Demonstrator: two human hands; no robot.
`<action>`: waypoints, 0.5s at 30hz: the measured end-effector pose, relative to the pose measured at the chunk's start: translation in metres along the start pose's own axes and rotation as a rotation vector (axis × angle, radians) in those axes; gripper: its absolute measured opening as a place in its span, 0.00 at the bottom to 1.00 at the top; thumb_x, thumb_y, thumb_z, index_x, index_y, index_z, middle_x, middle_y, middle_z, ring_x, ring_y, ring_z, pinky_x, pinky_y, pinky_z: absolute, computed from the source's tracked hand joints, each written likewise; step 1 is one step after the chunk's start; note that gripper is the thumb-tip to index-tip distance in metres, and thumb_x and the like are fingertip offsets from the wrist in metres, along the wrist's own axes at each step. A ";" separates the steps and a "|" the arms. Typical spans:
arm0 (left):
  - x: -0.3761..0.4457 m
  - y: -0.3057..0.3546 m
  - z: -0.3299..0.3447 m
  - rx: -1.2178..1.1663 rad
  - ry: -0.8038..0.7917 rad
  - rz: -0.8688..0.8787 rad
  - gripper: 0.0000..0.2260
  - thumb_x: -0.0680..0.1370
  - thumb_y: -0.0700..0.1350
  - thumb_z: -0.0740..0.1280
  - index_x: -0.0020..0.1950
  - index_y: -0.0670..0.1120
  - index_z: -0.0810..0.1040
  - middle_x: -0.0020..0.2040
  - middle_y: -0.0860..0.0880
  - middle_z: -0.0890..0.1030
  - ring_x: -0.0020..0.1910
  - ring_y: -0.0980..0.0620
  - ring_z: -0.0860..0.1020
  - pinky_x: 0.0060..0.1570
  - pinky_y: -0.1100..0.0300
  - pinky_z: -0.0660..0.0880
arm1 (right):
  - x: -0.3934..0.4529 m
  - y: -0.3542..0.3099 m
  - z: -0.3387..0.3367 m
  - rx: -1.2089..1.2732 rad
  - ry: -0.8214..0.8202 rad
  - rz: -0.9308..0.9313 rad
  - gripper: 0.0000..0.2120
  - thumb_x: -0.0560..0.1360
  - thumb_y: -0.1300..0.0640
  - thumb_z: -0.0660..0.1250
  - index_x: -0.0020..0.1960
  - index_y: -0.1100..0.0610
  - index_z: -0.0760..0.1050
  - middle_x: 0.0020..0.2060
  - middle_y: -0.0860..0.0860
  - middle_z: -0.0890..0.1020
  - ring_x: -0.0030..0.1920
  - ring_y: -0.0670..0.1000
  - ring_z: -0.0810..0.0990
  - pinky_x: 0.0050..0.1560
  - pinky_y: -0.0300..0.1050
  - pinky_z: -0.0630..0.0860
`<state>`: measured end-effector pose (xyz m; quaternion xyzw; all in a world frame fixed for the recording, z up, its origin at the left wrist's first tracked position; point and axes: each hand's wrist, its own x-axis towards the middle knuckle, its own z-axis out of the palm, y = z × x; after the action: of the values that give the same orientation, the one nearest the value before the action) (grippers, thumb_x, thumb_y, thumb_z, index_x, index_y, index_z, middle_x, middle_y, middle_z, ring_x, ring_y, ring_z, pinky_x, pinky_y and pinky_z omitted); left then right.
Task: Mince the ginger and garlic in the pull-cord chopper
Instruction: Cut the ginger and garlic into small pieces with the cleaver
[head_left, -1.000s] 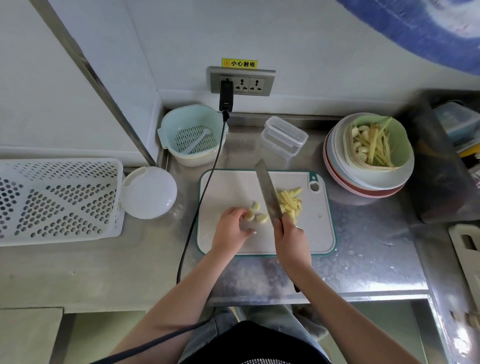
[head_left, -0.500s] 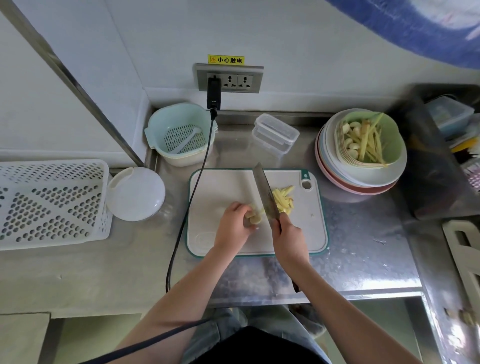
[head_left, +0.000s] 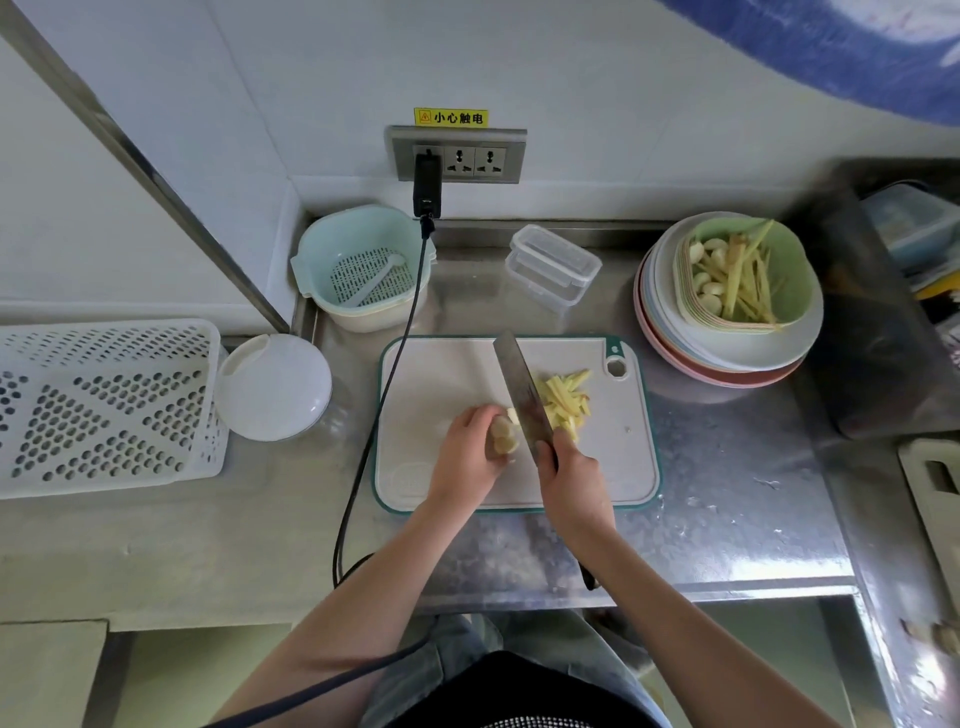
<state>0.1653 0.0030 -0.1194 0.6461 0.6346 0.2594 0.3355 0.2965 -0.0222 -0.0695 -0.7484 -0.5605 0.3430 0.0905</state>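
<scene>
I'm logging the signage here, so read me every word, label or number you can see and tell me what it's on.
"小心触电", with a small warning triangle: yellow sticker on the wall above the outlet.
Round embossed mark on the cutting board, near left corner: too faint to read.
Small print on the plug: too small to read.
Nothing else carries legible text.

Bright, even, soft daylight-like light; no hard shadows. Faint soft shadow under the left hand (head_left: 470, 457) and right hand (head_left: 571, 480) on the cutting board (head_left: 447, 379). Strong specular glare on the steel counter (head_left: 737, 519), mottled white patches toward its front edge. Dark container (head_left: 883, 322) at right shows hazy reflections, contents unclear. Centre sharp: warning label (head_left: 451, 117) text legible. Wide-angle distortion: wall edges and metal rail (head_left: 156, 182) bow, perforated basket (head_left: 104, 405) stretched at left. Corners soft, lower right edge smeared and blurred. Blue shape top right out of focus.
</scene>
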 end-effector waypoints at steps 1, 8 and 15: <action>-0.001 -0.002 -0.002 0.005 -0.005 -0.012 0.21 0.67 0.39 0.75 0.59 0.45 0.76 0.54 0.48 0.78 0.52 0.49 0.75 0.51 0.64 0.69 | -0.001 -0.001 0.001 0.003 -0.001 -0.006 0.09 0.82 0.50 0.52 0.48 0.54 0.64 0.36 0.56 0.77 0.35 0.59 0.76 0.33 0.46 0.69; -0.007 -0.008 -0.008 0.081 0.068 -0.069 0.14 0.69 0.44 0.75 0.54 0.46 0.80 0.49 0.48 0.81 0.51 0.47 0.73 0.46 0.66 0.64 | -0.005 -0.008 0.012 -0.036 0.002 -0.032 0.10 0.82 0.50 0.50 0.53 0.55 0.66 0.36 0.55 0.78 0.35 0.58 0.77 0.34 0.47 0.73; -0.008 -0.009 -0.010 0.086 0.082 -0.072 0.10 0.71 0.44 0.74 0.51 0.44 0.82 0.45 0.46 0.81 0.48 0.46 0.73 0.43 0.63 0.64 | -0.006 -0.010 0.022 -0.128 -0.013 -0.016 0.07 0.83 0.51 0.49 0.52 0.54 0.62 0.37 0.55 0.78 0.36 0.57 0.78 0.35 0.49 0.77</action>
<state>0.1510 -0.0045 -0.1193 0.6257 0.6811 0.2457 0.2902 0.2745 -0.0298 -0.0778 -0.7460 -0.5876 0.3106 0.0416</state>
